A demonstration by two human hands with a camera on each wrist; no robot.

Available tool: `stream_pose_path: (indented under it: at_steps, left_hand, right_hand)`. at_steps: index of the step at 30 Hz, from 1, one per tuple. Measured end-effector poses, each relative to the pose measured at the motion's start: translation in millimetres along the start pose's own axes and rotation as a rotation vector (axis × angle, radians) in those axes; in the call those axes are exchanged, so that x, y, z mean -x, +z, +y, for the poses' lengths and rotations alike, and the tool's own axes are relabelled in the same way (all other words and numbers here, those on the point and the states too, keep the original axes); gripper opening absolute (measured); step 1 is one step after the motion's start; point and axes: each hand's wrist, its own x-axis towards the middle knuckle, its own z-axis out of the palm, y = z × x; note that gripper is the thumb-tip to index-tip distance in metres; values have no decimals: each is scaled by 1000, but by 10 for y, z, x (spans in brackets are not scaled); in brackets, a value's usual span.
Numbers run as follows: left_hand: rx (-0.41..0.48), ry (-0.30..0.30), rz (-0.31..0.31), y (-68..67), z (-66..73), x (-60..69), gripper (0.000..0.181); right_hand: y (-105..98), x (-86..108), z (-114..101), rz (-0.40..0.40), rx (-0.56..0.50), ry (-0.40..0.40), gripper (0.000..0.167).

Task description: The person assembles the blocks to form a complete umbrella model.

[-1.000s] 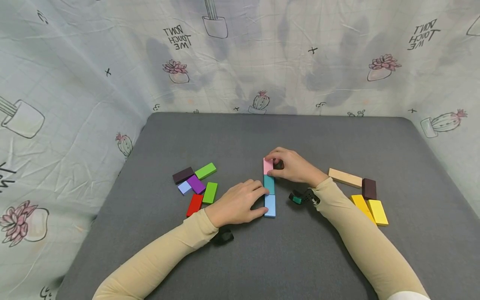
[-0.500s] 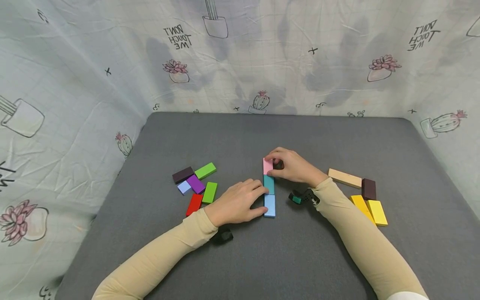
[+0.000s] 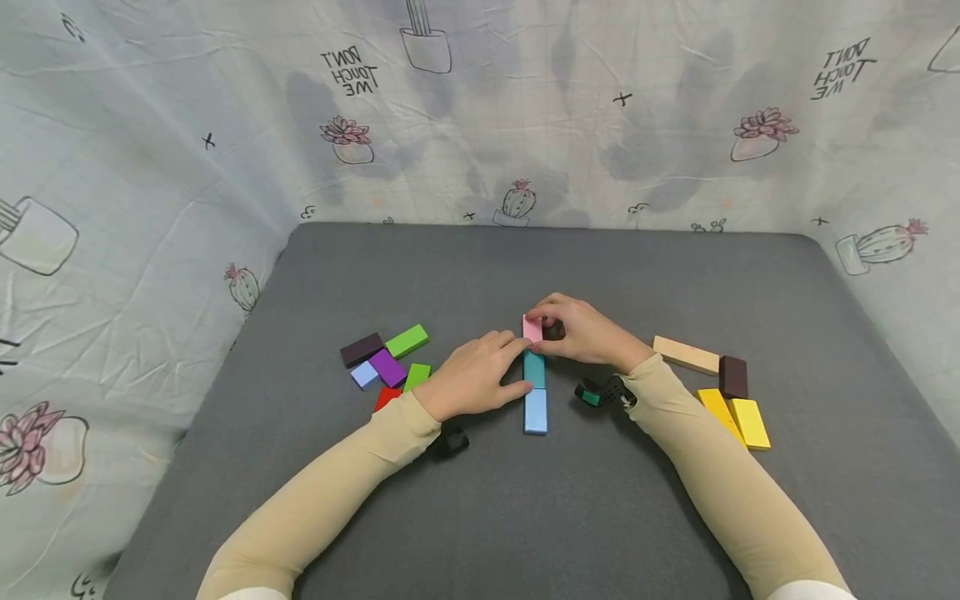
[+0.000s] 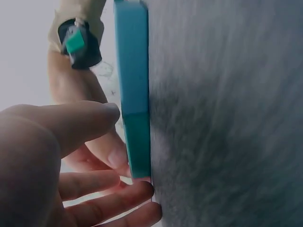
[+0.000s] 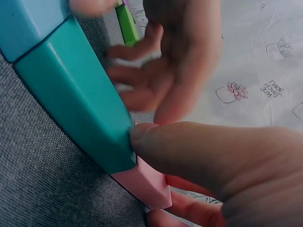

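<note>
A row of flat wooden blocks runs away from me mid-table: a light blue block (image 3: 535, 412) nearest, a teal block (image 3: 535, 372), then a pink block (image 3: 532, 330). My right hand (image 3: 588, 332) pinches the pink block, index finger at its far end and thumb by the pink-teal seam. In the right wrist view, the pink block (image 5: 147, 184) lies end to end with the teal block (image 5: 78, 99). My left hand (image 3: 472, 373) hovers along the row's left side, its fingers loosely extended near the seam and its thumb near the teal block; contact is hard to tell.
Left on the grey table (image 3: 480, 525) lies a loose group: purple (image 3: 387, 367), dark brown (image 3: 362, 350), green (image 3: 407, 341), red and light blue blocks. On the right lie a long tan block (image 3: 686, 355), a dark brown block (image 3: 733, 377) and yellow blocks (image 3: 749, 424). Printed cloth hangs behind.
My left hand has slid away from me along the row, from the light blue and teal blocks toward the teal and pink ones. The right hand stays at the pink block.
</note>
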Motion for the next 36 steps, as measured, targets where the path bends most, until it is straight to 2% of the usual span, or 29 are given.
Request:
stream_pose_path:
  at_steps: [6,16,21,28,36]
  left_hand:
    - [-10,-32,-26,-7,-66,-115,53]
    - [-17,-33,-27,-4,-107,-140,47]
    - [-2,-25,-31,10,-110,-155,51]
    - [-3,-41,-32,9,-98,-150,53]
    - [-7,-28,-20,29,-85,-142,52]
  right_hand:
    - [4,-13,5,-5,-2,-13,47]
    - [6,-32,-14,-11,2,-13,48]
    - [-39,34,-9,-15,32,21,49]
    - [-245,276,34,15,118,92,54]
    - [-476,761,182,46,207,188,53]
